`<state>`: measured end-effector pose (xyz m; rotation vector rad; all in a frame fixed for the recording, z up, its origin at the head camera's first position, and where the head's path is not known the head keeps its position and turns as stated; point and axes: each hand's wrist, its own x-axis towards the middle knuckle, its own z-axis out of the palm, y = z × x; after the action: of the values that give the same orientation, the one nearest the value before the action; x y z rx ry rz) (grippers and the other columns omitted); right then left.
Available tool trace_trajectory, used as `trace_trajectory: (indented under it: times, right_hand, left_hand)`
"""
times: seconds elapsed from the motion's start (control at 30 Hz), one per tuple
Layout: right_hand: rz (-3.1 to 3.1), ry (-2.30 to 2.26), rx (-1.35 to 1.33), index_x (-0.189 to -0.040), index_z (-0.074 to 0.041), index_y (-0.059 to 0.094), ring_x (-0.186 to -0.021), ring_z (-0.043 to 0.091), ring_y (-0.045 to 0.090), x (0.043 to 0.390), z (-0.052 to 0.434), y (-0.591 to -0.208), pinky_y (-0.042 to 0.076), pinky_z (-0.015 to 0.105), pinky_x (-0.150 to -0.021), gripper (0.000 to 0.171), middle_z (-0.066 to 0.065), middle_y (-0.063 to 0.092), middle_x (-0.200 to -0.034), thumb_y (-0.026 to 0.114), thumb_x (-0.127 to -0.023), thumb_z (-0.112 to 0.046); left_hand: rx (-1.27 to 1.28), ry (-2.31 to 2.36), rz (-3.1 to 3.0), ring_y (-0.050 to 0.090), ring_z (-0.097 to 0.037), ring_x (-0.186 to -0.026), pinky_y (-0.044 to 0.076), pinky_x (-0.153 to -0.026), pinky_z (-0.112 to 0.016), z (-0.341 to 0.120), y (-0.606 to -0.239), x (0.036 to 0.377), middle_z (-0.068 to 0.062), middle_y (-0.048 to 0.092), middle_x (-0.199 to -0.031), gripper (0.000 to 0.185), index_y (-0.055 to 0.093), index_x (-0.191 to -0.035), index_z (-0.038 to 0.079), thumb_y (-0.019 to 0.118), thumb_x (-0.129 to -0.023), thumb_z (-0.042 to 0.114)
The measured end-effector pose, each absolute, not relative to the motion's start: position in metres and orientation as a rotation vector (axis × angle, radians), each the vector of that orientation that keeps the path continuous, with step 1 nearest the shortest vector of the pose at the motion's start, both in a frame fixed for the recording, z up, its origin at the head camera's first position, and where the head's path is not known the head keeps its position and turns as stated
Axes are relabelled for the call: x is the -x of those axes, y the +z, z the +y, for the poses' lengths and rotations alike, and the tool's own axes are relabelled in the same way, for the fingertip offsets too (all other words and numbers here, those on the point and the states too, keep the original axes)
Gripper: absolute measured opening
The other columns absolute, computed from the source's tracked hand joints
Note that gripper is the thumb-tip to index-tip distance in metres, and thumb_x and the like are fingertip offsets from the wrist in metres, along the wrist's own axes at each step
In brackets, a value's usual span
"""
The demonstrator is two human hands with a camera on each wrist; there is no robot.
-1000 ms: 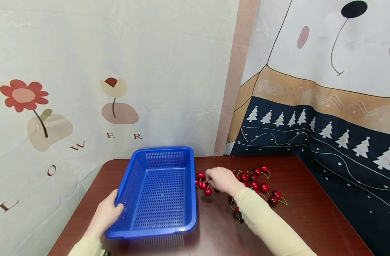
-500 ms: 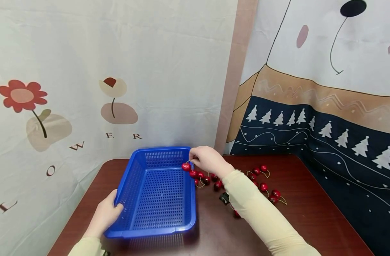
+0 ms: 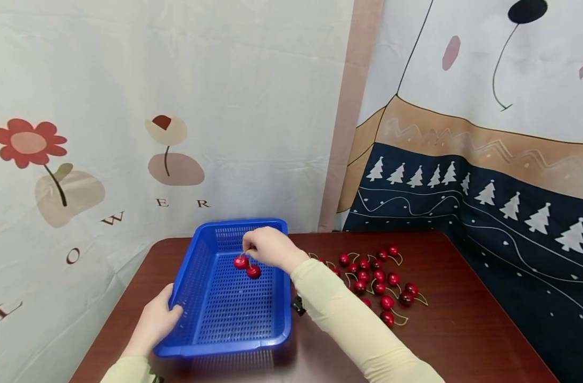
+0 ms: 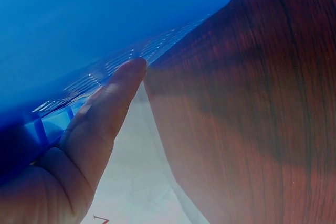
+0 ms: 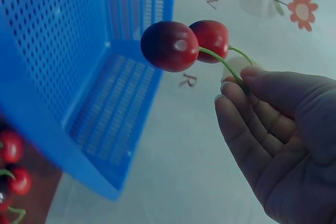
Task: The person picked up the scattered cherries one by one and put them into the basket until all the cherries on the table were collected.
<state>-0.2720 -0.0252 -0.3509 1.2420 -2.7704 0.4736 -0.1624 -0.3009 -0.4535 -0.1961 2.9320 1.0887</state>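
A blue perforated plastic basket [image 3: 241,298] stands on the left half of the table. My left hand [image 3: 157,319] grips its left rim, thumb on the inner side; the left wrist view shows a finger [image 4: 113,103] lying along the basket's wall [image 4: 79,35]. Over the basket's inside, my right hand [image 3: 269,247] pinches the green stems of a pair of red cherries [image 3: 247,267]. In the right wrist view the two cherries [image 5: 170,46] hang from stems held between thumb and fingertips [image 5: 252,74].
Several more cherries [image 3: 379,275] with stems lie scattered on the dark red wooden table [image 3: 464,330], right of the basket. Behind the table hangs a printed cloth [image 3: 272,133], close to the basket's far end. My right sleeve crosses over the table's middle.
My right hand has lifted a pair of cherries from the table and carried them left, past the basket's right rim, over its inside. My left hand keeps its grip.
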Motion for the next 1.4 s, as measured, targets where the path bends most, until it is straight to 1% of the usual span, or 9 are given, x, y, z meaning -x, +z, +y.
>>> trace_trajectory:
  times: [0.17,0.3,0.6,0.67,0.9,0.93,1.03,1.17,1.4]
  right_hand:
    - [-2.838,0.467,-1.252,-0.087,-0.017,0.068,-0.075,0.005,0.055,0.266,-0.046,-0.356,0.047,0.017,-0.072,0.009,-0.009,0.065,-0.083,0.065,-0.095,-0.013]
    - [-2.864,0.394,-1.286,-0.086,-0.017,0.068,-0.073,0.004,0.054,0.263,-0.061,-0.361,0.046,0.016,-0.072,0.009,-0.009,0.063,-0.081,0.066,-0.096,-0.016]
    - [-2.934,0.334,-1.295,-0.081,-0.019,0.062,-0.067,0.003,0.049,0.259,-0.078,-0.376,0.04,0.016,-0.064,0.016,-0.011,0.056,-0.073,0.064,-0.096,-0.015]
    - [-2.968,0.335,-1.287,-0.077,-0.019,0.06,-0.065,0.004,0.047,0.258,-0.079,-0.38,0.039,0.017,-0.062,0.02,-0.011,0.054,-0.07,0.064,-0.095,-0.013]
    - [-3.066,0.276,-1.27,-0.074,-0.021,0.062,-0.066,0.003,0.051,0.253,-0.082,-0.391,0.042,0.018,-0.062,0.021,-0.012,0.057,-0.07,0.068,-0.093,-0.016]
    - [-3.078,0.268,-1.273,-0.072,-0.021,0.062,-0.064,0.003,0.05,0.252,-0.082,-0.392,0.042,0.018,-0.061,0.022,-0.012,0.056,-0.069,0.068,-0.093,-0.016]
    - [-3.136,0.267,-1.27,-0.063,-0.019,0.054,-0.055,0.005,0.042,0.249,-0.08,-0.392,0.037,0.019,-0.054,0.033,-0.009,0.048,-0.059,0.067,-0.092,-0.012]
    - [-3.225,0.269,-1.243,-0.055,-0.016,0.044,-0.046,0.009,0.032,0.246,-0.079,-0.392,0.03,0.022,-0.046,0.04,-0.005,0.039,-0.05,0.064,-0.087,-0.004]
    - [-3.326,0.294,-1.14,-0.055,-0.015,0.051,-0.047,0.01,0.038,0.241,-0.079,-0.395,0.031,0.023,-0.044,0.036,-0.003,0.048,-0.054,0.066,-0.085,-0.002]
  left_hand:
    - [0.201,1.083,2.93,0.062,-0.038,-0.098,0.051,-0.08,-0.058,-0.301,-0.453,0.161,-0.032,0.057,-0.124,0.053,0.036,-0.143,-0.004,0.048,-0.092,0.007]
    - [0.197,1.087,2.93,0.063,-0.039,-0.099,0.051,-0.081,-0.059,-0.302,-0.453,0.161,-0.033,0.057,-0.124,0.053,0.036,-0.143,-0.004,0.048,-0.092,0.007]
    - [0.171,1.071,2.957,0.062,-0.043,-0.101,0.05,-0.082,-0.061,-0.302,-0.454,0.162,-0.034,0.057,-0.124,0.054,0.036,-0.143,-0.005,0.048,-0.092,0.006]
    - [0.174,1.068,2.957,0.062,-0.043,-0.101,0.05,-0.082,-0.061,-0.302,-0.454,0.162,-0.034,0.057,-0.124,0.054,0.036,-0.143,-0.005,0.048,-0.091,0.006]
    - [0.185,1.059,2.944,0.061,-0.046,-0.103,0.05,-0.083,-0.063,-0.301,-0.454,0.163,-0.035,0.055,-0.126,0.054,0.034,-0.144,-0.005,0.048,-0.093,0.005]
    - [0.186,1.057,2.946,0.061,-0.046,-0.103,0.05,-0.083,-0.063,-0.301,-0.454,0.163,-0.035,0.055,-0.126,0.054,0.034,-0.144,-0.005,0.048,-0.093,0.005]
    - [0.184,1.053,2.952,0.061,-0.045,-0.103,0.05,-0.083,-0.062,-0.3,-0.454,0.163,-0.035,0.056,-0.125,0.054,0.034,-0.143,-0.005,0.049,-0.092,0.006]
    - [0.182,1.057,2.956,0.062,-0.045,-0.102,0.05,-0.082,-0.061,-0.3,-0.454,0.163,-0.035,0.056,-0.125,0.054,0.035,-0.143,-0.005,0.049,-0.092,0.006]
    - [0.168,1.073,2.961,0.063,-0.04,-0.097,0.051,-0.079,-0.059,-0.302,-0.455,0.163,-0.033,0.059,-0.121,0.052,0.037,-0.142,-0.004,0.05,-0.092,0.006]
